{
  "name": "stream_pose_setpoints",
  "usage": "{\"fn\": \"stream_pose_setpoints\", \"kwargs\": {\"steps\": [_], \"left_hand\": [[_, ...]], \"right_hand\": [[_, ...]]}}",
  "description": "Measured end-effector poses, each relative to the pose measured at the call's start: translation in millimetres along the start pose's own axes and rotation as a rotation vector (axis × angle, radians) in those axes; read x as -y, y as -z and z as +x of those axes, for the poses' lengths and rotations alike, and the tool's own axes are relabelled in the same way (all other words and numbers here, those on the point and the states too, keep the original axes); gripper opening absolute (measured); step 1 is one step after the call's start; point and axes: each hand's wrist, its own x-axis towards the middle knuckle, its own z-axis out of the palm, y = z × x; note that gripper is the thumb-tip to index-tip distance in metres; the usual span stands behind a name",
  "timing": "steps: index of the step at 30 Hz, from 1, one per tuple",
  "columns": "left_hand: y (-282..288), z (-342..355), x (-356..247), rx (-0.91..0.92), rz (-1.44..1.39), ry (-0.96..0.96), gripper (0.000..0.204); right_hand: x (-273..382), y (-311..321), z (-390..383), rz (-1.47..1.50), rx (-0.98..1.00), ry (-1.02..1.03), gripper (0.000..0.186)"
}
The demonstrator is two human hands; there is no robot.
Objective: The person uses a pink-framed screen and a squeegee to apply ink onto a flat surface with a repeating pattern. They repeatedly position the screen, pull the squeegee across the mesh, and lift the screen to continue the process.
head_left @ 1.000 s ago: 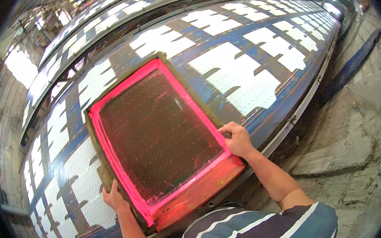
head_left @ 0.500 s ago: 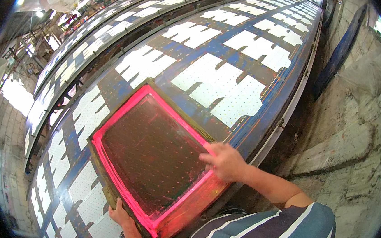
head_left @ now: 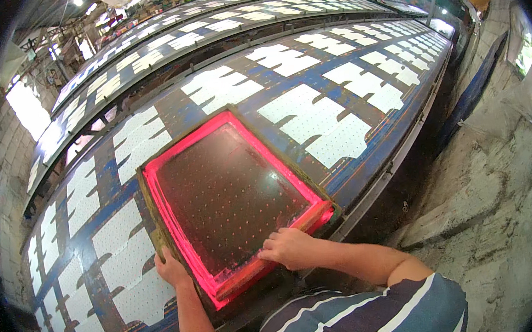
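The person's left hand (head_left: 174,269) is closing its grip around the left side of the frame (head_left: 301,174), while the right hand (head_left: 291,247) is curling its fingers down onto the reddish bar (head_left: 309,220); that grip is looking nearly closed, though the far sides of the fingers are staying out of sight. The bar is running along the near edge of the frame, beside the dark panel (head_left: 217,189) and its bright pink border (head_left: 188,141). The frame is lying at the near side of the desk (head_left: 352,172), and dotted white pieces (head_left: 326,126) are spreading out around it. The step in hand seems to be handling the bar at this near edge while steadying the frame; the next move is probably calling for a firm right hold and an even, controlled pressure.
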Motion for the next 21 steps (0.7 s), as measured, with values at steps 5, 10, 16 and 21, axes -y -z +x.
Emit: {"fn": "stream_pose_setpoints", "kwargs": {"steps": [5, 10, 16, 21], "left_hand": [[-5, 1, 1, -0.048, -0.008, -0.084, 0.048], [-4, 0, 6, -0.029, -0.051, -0.160, 0.051], [-6, 2, 7, -0.049, -0.125, -0.034, 0.047], [-3, -3, 1, -0.028, -0.127, -0.006, 0.048]], "right_hand": [[3, 23, 30, 0.042, 0.317, -0.190, 0.030], [18, 17, 10, 0.011, 0.311, -0.164, 0.040], [34, -9, 0, -0.022, 0.043, -0.179, 0.046], [-1, -29, 35, -0.070, -0.147, -0.057, 0.049]]}}
